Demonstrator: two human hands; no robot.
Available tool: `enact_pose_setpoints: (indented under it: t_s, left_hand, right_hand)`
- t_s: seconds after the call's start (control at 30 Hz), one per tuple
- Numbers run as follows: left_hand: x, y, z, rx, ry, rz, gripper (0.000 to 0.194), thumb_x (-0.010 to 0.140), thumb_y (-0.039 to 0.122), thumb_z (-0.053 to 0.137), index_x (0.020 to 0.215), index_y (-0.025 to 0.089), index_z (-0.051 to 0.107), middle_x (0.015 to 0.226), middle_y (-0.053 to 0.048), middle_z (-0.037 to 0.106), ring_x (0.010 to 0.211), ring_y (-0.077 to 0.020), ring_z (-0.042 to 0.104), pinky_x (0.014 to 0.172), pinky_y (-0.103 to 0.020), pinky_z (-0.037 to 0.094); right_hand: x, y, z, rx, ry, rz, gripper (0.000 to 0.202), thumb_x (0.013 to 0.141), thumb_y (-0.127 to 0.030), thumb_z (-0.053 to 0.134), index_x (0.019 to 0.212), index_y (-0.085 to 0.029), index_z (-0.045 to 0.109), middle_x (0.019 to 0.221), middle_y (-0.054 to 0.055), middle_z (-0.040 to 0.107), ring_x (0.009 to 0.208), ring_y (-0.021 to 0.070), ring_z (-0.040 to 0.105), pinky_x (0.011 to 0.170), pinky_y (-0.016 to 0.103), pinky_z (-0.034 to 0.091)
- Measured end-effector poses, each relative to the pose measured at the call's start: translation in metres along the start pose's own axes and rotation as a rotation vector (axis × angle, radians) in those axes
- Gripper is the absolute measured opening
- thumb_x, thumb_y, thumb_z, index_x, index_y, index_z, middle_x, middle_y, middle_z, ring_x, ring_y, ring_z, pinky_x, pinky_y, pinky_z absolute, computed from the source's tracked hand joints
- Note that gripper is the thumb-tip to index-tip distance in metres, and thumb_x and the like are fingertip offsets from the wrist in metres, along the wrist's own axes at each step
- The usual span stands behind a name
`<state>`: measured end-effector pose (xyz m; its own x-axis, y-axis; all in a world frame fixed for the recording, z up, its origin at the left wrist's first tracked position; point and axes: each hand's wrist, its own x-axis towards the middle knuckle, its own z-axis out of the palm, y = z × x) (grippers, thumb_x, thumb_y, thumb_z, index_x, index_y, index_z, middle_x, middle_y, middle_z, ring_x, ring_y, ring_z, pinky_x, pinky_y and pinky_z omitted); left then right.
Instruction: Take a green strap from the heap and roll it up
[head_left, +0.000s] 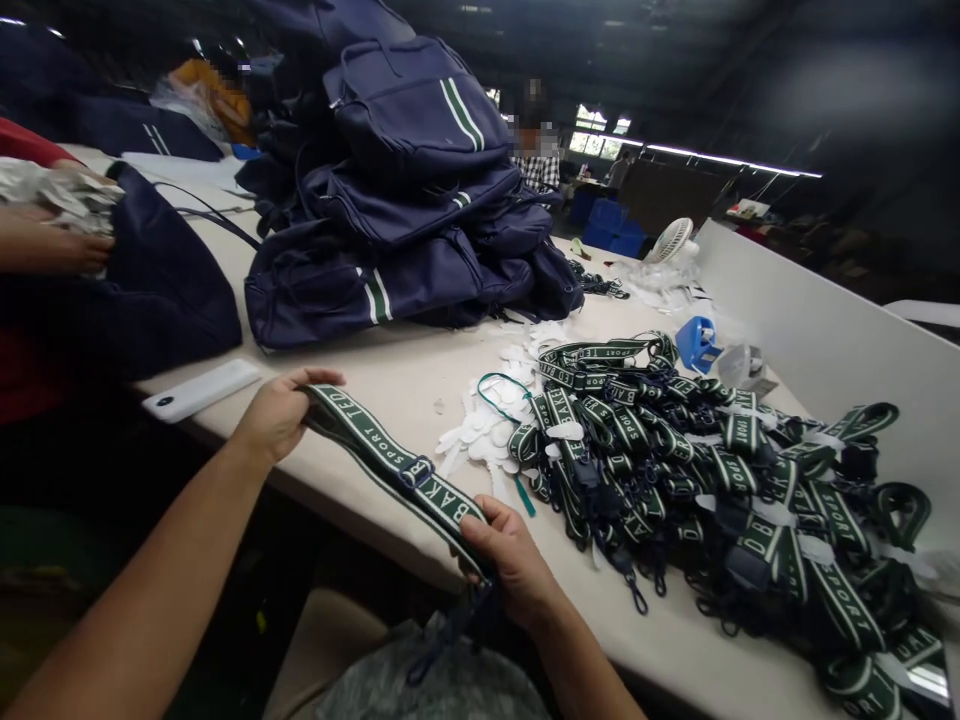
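Hands, left (281, 412) and right (510, 555), gripping green strap (390, 462), strap heap (720, 480) right, navy bags (405, 190) behind, phone (201, 388) nearby.

The woven cloth strap (390, 465) looks matt, the navy fabric bags (405, 200) faintly sheened, the table (405, 385) smooth.

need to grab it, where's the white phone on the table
In the head view the white phone lies at the table's near left edge, just left of the left hand, below the dark bag.
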<state>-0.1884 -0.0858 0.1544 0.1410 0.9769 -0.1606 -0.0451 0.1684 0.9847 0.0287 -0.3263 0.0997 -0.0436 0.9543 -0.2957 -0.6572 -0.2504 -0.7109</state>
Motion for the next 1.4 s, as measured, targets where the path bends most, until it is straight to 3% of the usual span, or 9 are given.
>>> enact_pose_setpoints:
  t_s: [0.13,0.2,0.27,0.37,0.53,0.7,0.9,1.07,1.4]
  left_hand:
    - [-0.047,-0.023,-0.012,0.373,-0.292,-0.034,0.041,0.054,0.014,0.088,0.092,0.023,0.076,0.102,-0.004,0.075,0.101,-0.0265,0.067,0.085,-0.03,0.056]
    - [-0.083,-0.026,-0.006,0.643,-0.565,0.1,0.075,0.058,0.027,0.089,0.127,0.035,0.062,0.142,-0.001,0.055,0.137,-0.0291,0.041,0.116,-0.042,0.029]
    - [-0.12,-0.03,0.011,0.635,-0.852,0.06,0.109,0.049,0.032,0.093,0.144,0.038,0.04,0.154,-0.002,0.039,0.142,-0.0309,0.033,0.12,-0.045,0.019]
    - [-0.161,-0.039,0.042,0.403,-1.085,-0.019,0.114,0.046,0.03,0.094,0.146,0.035,0.039,0.145,-0.005,0.052,0.127,-0.0328,0.052,0.11,-0.04,0.039]
    - [-0.173,-0.058,0.064,0.227,-0.578,-0.042,0.033,0.081,0.033,0.065,0.114,0.03,0.066,0.104,-0.003,0.072,0.093,-0.0239,0.066,0.081,-0.03,0.053]
    - [-0.147,-0.058,0.062,0.16,-0.14,-0.078,0.031,0.077,0.029,0.064,0.109,0.026,0.063,0.088,-0.001,0.07,0.067,-0.0173,0.061,0.058,-0.024,0.047]
    - [-0.119,-0.061,0.058,0.386,-0.114,0.243,0.038,0.074,0.015,0.059,0.109,0.024,0.067,0.104,-0.003,0.07,0.098,-0.0208,0.063,0.089,-0.025,0.045]
    - [-0.116,-0.06,0.063,0.115,-0.159,0.032,0.033,0.075,0.023,0.066,0.108,0.023,0.067,0.087,-0.002,0.071,0.075,-0.0166,0.063,0.068,-0.023,0.048]
    - [-0.103,-0.039,0.084,-0.277,-0.066,-0.232,0.025,0.065,0.024,0.076,0.087,0.014,0.068,0.083,-0.008,0.075,0.075,-0.0189,0.068,0.069,-0.026,0.057]
  right_hand:
    - [-0.025,-0.03,-0.011,-0.263,-0.099,-0.017,0.037,0.072,-0.041,0.08,0.071,-0.016,0.052,0.061,-0.006,0.045,0.05,0.0042,0.034,0.046,0.017,0.025]
    - [-0.035,-0.039,-0.008,-0.355,-0.245,0.095,0.035,0.073,-0.039,0.08,0.069,-0.015,0.054,0.061,-0.005,0.042,0.054,0.0052,0.032,0.049,0.019,0.025]
    - [-0.039,-0.041,0.001,-0.359,-0.379,0.176,0.033,0.074,-0.039,0.079,0.069,-0.016,0.055,0.06,-0.005,0.041,0.055,0.006,0.032,0.051,0.02,0.028]
    - [-0.034,-0.039,0.014,-0.371,-0.435,0.117,0.032,0.074,-0.04,0.078,0.07,-0.016,0.057,0.069,-0.002,0.049,0.06,0.008,0.039,0.057,0.022,0.033]
    - [-0.014,-0.035,0.021,-0.314,-0.209,0.061,0.032,0.074,-0.041,0.079,0.08,-0.015,0.062,0.067,-0.003,0.053,0.057,0.0075,0.042,0.054,0.019,0.033]
    - [0.011,-0.019,0.02,-0.119,-0.096,-0.021,0.039,0.069,-0.033,0.083,0.1,-0.02,0.064,0.085,0.0,0.066,0.068,0.0102,0.057,0.062,0.02,0.044]
    - [0.017,-0.009,0.011,-0.039,0.002,-0.037,0.061,0.062,-0.032,0.087,0.118,-0.02,0.067,0.11,0.006,0.071,0.091,0.0165,0.065,0.083,0.027,0.049]
    - [0.014,-0.001,0.007,-0.074,-0.012,-0.026,0.05,0.065,-0.038,0.086,0.108,-0.016,0.072,0.091,0.004,0.072,0.074,0.0123,0.062,0.068,0.022,0.047]
    - [0.034,0.01,0.003,-0.093,0.058,-0.019,0.04,0.063,-0.043,0.087,0.078,-0.014,0.065,0.066,-0.002,0.062,0.054,0.0062,0.048,0.051,0.017,0.035]
